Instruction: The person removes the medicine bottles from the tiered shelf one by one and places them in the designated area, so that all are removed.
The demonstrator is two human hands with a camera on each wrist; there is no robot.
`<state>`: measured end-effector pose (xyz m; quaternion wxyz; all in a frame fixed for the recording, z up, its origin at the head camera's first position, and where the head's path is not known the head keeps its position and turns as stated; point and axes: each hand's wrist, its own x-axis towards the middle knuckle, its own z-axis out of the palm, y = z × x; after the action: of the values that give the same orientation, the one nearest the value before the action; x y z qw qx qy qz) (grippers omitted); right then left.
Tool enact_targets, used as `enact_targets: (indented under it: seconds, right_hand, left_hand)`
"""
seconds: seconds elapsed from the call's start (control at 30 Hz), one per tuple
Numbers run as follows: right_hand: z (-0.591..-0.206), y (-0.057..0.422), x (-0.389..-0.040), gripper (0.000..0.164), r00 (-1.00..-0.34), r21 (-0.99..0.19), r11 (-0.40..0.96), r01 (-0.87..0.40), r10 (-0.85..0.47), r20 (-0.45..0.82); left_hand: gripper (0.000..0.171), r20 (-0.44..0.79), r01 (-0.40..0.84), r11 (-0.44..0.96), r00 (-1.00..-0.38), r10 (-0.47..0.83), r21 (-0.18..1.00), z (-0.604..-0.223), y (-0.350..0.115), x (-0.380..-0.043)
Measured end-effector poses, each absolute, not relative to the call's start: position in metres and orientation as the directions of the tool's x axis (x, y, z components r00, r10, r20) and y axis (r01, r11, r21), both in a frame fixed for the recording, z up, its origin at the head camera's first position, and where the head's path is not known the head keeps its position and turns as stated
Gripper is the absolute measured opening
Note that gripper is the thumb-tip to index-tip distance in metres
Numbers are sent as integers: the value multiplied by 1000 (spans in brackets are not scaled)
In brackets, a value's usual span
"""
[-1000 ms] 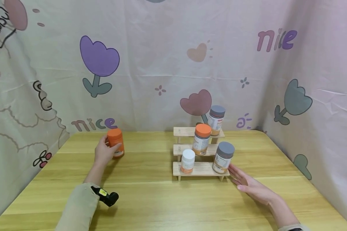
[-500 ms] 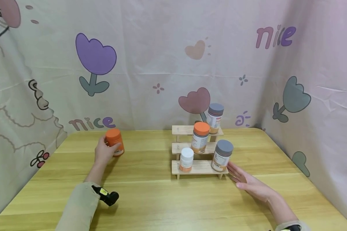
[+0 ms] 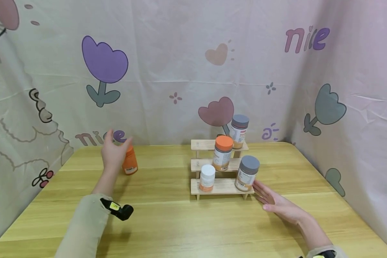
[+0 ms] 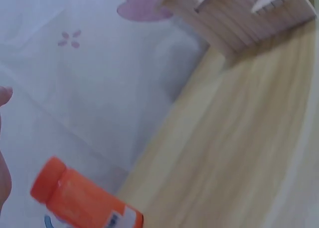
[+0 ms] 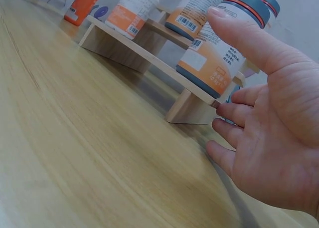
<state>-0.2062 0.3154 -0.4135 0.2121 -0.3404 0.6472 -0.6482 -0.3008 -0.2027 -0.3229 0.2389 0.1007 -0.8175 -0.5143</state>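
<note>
An orange bottle (image 3: 130, 163) stands upright on the table at the left, its cap partly hidden behind my left hand (image 3: 113, 152). That hand is raised with thumb and fingers spread apart and nothing between them; in the left wrist view the orange bottle (image 4: 89, 198) shows free of the fingers. My right hand (image 3: 283, 208) has its fingers extended at the right end of a three-step wooden stand (image 3: 224, 188). Its fingertips are right by the lowest step, beside a grey-capped bottle (image 3: 246, 173). In the right wrist view the thumb overlaps this bottle (image 5: 214, 58).
A small white-capped bottle (image 3: 207, 178) sits at the left of the lowest step. An orange-capped bottle (image 3: 222, 154) stands on the middle step, another grey-capped bottle (image 3: 239, 132) on the top one. A printed cloth (image 3: 161, 53) hangs behind the table.
My left hand has let go of the orange bottle and lifted up from it, fingers spreading. The bottle stays in place on the table. My right hand keeps its place by the stand.
</note>
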Motion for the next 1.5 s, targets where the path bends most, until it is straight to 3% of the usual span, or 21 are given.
enact_targets:
  seconds: [0.4, 0.63, 0.87, 1.5]
  right_hand:
    - [-411, 316, -206, 76, -674, -983, -85, -163, -718, 174]
    - [-415, 313, -207, 78, -679, -983, -73, -168, -714, 169]
    - [-414, 314, -206, 78, -679, -984, -79, -158, -715, 166]
    - [-415, 314, -206, 76, -674, -981, -83, -173, -717, 180]
  left_hand:
    - [74, 348, 210, 460, -907, -237, 862, -292, -148, -316]
    - [85, 293, 262, 393, -956, -20, 881, -275, -105, -320]
    - [77, 223, 242, 383, -970, 93, 892, -257, -54, -323]
    - [76, 166, 227, 442, -971, 173, 868, -242, 51, -326]
